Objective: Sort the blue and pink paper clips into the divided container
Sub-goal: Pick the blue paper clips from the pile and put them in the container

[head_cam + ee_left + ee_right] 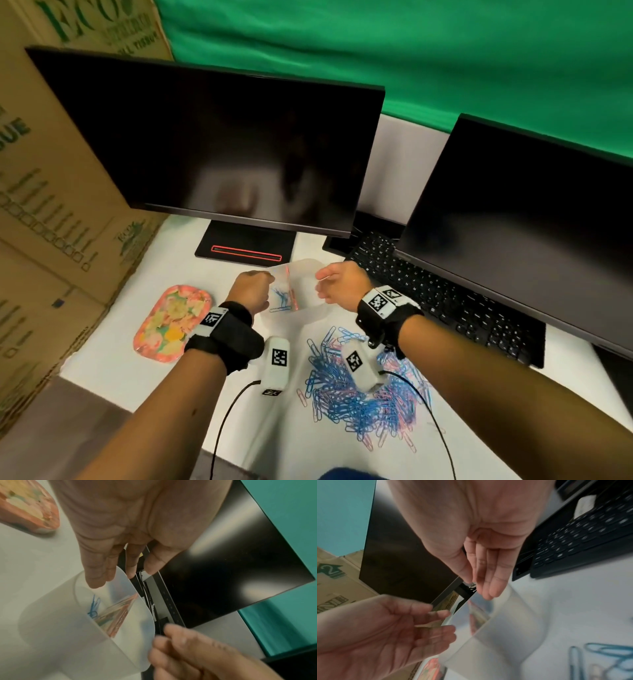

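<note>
Nearest you lay the mixed pile of blue and pink paper clips (363, 387) on the white desk (137, 373), right of centre, mostly unsorted. Just beyond it sat the divided container (301, 291), translucent, with a few blue clips (93, 607) left of its divider. Your left hand (251, 289) hung over that left compartment, fingers loosely curled; whether it pinched a clip I cannot tell. Your right hand (337, 284) hovered at the container's right rim, fingers relaxed and together, holding nothing. You seemed early in sorting; next you'd need another clip from the pile. Farther off stood the monitors (212, 150)
</note>
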